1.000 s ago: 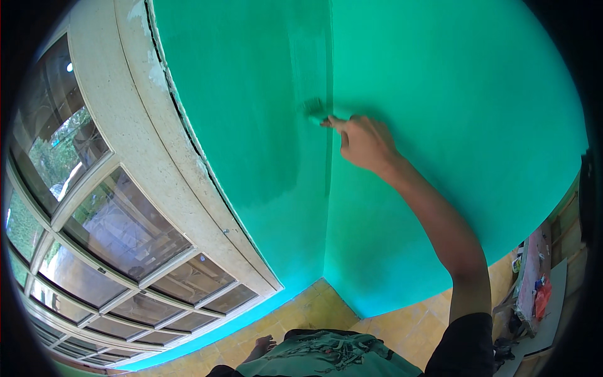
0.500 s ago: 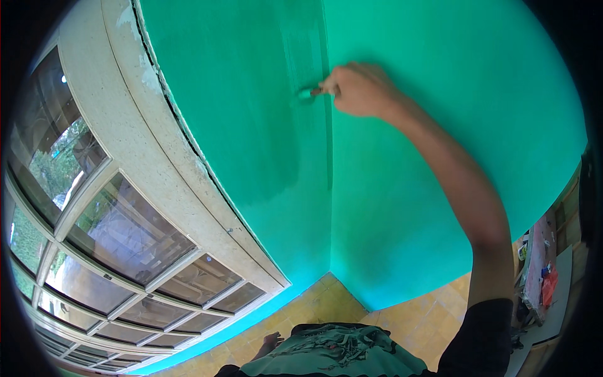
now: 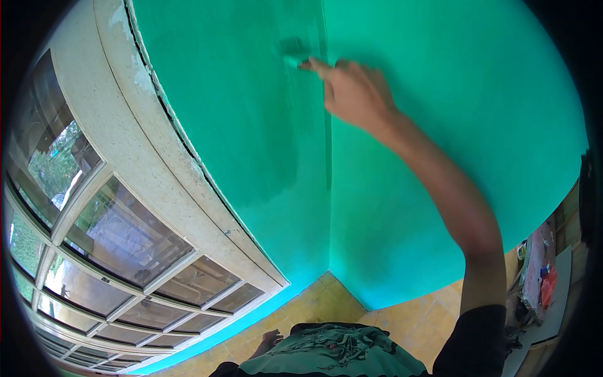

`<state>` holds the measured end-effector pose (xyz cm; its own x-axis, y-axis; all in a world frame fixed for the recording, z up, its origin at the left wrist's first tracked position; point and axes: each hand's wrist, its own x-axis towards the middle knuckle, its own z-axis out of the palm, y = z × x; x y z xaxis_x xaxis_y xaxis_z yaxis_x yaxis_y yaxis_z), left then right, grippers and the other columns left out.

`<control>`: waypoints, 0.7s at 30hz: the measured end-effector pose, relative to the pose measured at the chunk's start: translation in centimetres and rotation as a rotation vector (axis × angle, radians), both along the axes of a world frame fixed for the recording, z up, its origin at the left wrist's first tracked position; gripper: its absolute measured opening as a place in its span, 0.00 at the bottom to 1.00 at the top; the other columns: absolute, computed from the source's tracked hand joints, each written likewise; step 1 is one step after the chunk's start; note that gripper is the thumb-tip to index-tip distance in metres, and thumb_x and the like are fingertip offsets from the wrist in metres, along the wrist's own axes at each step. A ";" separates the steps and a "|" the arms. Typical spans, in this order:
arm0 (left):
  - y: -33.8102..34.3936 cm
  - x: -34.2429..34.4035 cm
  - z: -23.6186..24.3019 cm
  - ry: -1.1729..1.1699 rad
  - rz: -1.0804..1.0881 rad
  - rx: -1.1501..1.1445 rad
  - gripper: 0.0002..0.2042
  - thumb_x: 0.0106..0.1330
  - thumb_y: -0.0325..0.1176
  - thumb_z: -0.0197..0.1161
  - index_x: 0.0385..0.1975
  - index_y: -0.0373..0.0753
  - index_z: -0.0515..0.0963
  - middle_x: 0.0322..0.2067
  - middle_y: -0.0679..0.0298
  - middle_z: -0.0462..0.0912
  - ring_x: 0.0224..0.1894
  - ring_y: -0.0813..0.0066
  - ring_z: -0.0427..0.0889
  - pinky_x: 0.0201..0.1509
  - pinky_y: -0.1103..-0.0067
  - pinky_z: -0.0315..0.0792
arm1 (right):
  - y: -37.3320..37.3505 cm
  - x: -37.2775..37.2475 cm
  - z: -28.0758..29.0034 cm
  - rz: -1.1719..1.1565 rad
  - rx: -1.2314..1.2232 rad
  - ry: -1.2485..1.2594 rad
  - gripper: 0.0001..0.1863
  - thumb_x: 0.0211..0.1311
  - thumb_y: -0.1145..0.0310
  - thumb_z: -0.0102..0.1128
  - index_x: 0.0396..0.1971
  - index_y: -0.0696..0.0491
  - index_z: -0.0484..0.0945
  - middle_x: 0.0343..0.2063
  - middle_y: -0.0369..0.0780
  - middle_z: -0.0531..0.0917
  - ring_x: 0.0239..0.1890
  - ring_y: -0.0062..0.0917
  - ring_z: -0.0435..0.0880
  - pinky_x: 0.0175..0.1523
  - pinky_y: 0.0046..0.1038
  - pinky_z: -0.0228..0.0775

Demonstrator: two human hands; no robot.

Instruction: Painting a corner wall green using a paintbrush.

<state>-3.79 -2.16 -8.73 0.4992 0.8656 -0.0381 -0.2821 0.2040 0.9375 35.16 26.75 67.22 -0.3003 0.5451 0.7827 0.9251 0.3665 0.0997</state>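
- Beside the wall corner (image 3: 330, 239), my right hand (image 3: 361, 92) pinches the brush (image 3: 293, 61)
- My left hand (image 3: 271, 338) hangs, fingers apart
- Light, even strokes should blend the darker patch (image 3: 267, 151)

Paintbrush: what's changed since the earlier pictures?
The right grip has carried the paintbrush upward and left, away from the wall corner. Nothing was taken or released: the right grip still holds it, and the left grip stays low beside the shirt.

From here it looks like a home: green walls (image 3: 490, 113), glass panes (image 3: 129, 232) in a pale frame (image 3: 125, 119), yellow floor tiles (image 3: 320, 301).
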 end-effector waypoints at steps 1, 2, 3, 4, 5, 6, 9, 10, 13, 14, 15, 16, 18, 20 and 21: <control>-0.2 -0.1 0.2 0.023 0.001 -0.030 0.20 0.68 0.40 0.54 0.53 0.31 0.71 0.46 0.48 0.80 0.44 0.56 0.82 0.46 0.66 0.77 | -0.1 0.0 -1.7 0.021 -0.030 0.011 0.24 0.56 0.74 0.50 0.53 0.40 0.78 0.23 0.45 0.80 0.24 0.41 0.79 0.29 0.41 0.72; 0.1 -0.4 0.0 0.047 0.007 -0.058 0.20 0.68 0.40 0.54 0.53 0.31 0.71 0.46 0.48 0.80 0.44 0.55 0.82 0.46 0.66 0.77 | -0.4 -0.1 -3.0 0.027 -0.029 0.011 0.24 0.56 0.74 0.50 0.53 0.40 0.78 0.23 0.45 0.80 0.24 0.41 0.79 0.29 0.41 0.72; -0.5 -0.9 0.0 0.071 0.014 -0.087 0.20 0.68 0.40 0.54 0.53 0.31 0.71 0.47 0.48 0.80 0.44 0.55 0.82 0.46 0.66 0.77 | -0.8 -0.1 -4.1 0.042 -0.096 0.001 0.24 0.56 0.74 0.50 0.53 0.41 0.78 0.23 0.46 0.80 0.24 0.41 0.80 0.28 0.41 0.72; -0.5 -0.8 0.2 0.090 0.007 -0.117 0.20 0.68 0.40 0.54 0.53 0.31 0.71 0.47 0.48 0.80 0.44 0.55 0.82 0.46 0.66 0.77 | -1.1 0.3 -5.5 0.045 -0.164 -0.014 0.24 0.55 0.74 0.51 0.53 0.42 0.78 0.24 0.46 0.80 0.24 0.41 0.80 0.28 0.41 0.72; 0.0 -0.8 0.0 0.111 0.010 -0.142 0.20 0.69 0.40 0.54 0.54 0.31 0.71 0.47 0.48 0.80 0.44 0.55 0.82 0.46 0.66 0.77 | -1.4 0.2 -6.8 0.046 -0.160 -0.018 0.24 0.55 0.74 0.51 0.53 0.42 0.78 0.24 0.46 0.80 0.24 0.41 0.80 0.28 0.41 0.72; 0.3 -1.1 0.0 0.133 0.013 -0.167 0.20 0.69 0.40 0.54 0.54 0.31 0.71 0.47 0.48 0.80 0.44 0.55 0.82 0.46 0.66 0.77 | -1.7 0.1 -8.0 0.032 -0.231 -0.045 0.23 0.54 0.75 0.51 0.51 0.42 0.78 0.22 0.46 0.79 0.24 0.40 0.80 0.28 0.41 0.72; 0.2 -1.3 0.0 0.199 0.011 -0.253 0.20 0.69 0.40 0.53 0.54 0.32 0.70 0.48 0.48 0.79 0.45 0.55 0.82 0.46 0.66 0.77 | -1.7 0.8 -11.0 0.035 -0.403 -0.115 0.22 0.48 0.76 0.53 0.46 0.45 0.81 0.21 0.45 0.81 0.24 0.40 0.82 0.29 0.41 0.72; 0.0 -1.6 -0.1 0.225 0.015 -0.281 0.20 0.69 0.40 0.53 0.54 0.32 0.70 0.48 0.48 0.79 0.45 0.55 0.82 0.46 0.66 0.77 | -1.8 0.7 -11.1 0.063 -0.499 -0.155 0.22 0.42 0.76 0.55 0.41 0.48 0.84 0.21 0.46 0.82 0.25 0.39 0.83 0.30 0.41 0.73; 0.0 -1.6 -0.6 0.301 0.026 -0.364 0.20 0.69 0.40 0.53 0.55 0.32 0.70 0.49 0.49 0.79 0.45 0.55 0.82 0.46 0.66 0.77 | -1.3 0.7 -10.2 0.061 -0.557 -0.158 0.19 0.40 0.76 0.55 0.35 0.49 0.86 0.22 0.46 0.83 0.26 0.41 0.82 0.31 0.41 0.73; 0.0 -1.8 -0.5 0.326 0.028 -0.392 0.20 0.69 0.40 0.53 0.55 0.32 0.70 0.49 0.49 0.79 0.45 0.55 0.82 0.46 0.66 0.77 | -1.1 0.7 -9.5 0.062 -0.555 -0.158 0.19 0.40 0.76 0.55 0.35 0.49 0.86 0.22 0.46 0.83 0.26 0.41 0.82 0.31 0.41 0.73; -0.3 -2.2 -0.4 0.351 0.031 -0.420 0.21 0.69 0.40 0.52 0.55 0.32 0.69 0.49 0.49 0.79 0.45 0.55 0.82 0.46 0.66 0.77 | -0.6 0.8 -8.4 0.096 -0.456 -0.113 0.17 0.40 0.75 0.56 0.34 0.50 0.86 0.22 0.46 0.82 0.26 0.42 0.82 0.31 0.41 0.73; -0.4 -1.9 0.1 0.375 0.022 -0.452 0.21 0.69 0.40 0.52 0.55 0.32 0.69 0.49 0.49 0.78 0.46 0.55 0.82 0.46 0.66 0.77 | -0.3 1.1 -7.2 0.119 -0.364 -0.069 0.16 0.40 0.75 0.56 0.32 0.50 0.86 0.22 0.46 0.82 0.26 0.43 0.82 0.31 0.40 0.73; 0.7 -1.0 1.0 0.427 0.024 -0.509 0.21 0.70 0.40 0.52 0.56 0.32 0.69 0.50 0.49 0.78 0.46 0.55 0.82 0.46 0.66 0.77 | 0.0 0.8 -3.4 0.116 -0.293 -0.061 0.13 0.40 0.74 0.56 0.28 0.52 0.85 0.21 0.47 0.82 0.25 0.43 0.81 0.30 0.40 0.72; 0.9 -0.8 1.4 0.480 0.027 -0.566 0.21 0.70 0.40 0.52 0.56 0.32 0.69 0.50 0.49 0.78 0.46 0.55 0.82 0.46 0.66 0.77 | -0.2 0.3 0.6 0.021 -0.331 -0.119 0.11 0.40 0.74 0.55 0.26 0.53 0.84 0.21 0.47 0.82 0.24 0.43 0.80 0.29 0.40 0.72; 1.1 -0.8 1.6 0.506 0.025 -0.592 0.21 0.70 0.40 0.52 0.56 0.32 0.69 0.50 0.49 0.78 0.46 0.55 0.82 0.46 0.66 0.77 | 0.2 0.6 1.9 0.017 -0.328 -0.118 0.11 0.40 0.74 0.55 0.26 0.53 0.84 0.21 0.47 0.82 0.24 0.43 0.80 0.29 0.40 0.72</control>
<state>-4.54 -1.06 -7.18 0.2782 0.6407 -0.7156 0.1401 0.7100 0.6901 35.78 26.92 69.15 -0.3893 0.7562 0.5260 0.9077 0.4119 0.0798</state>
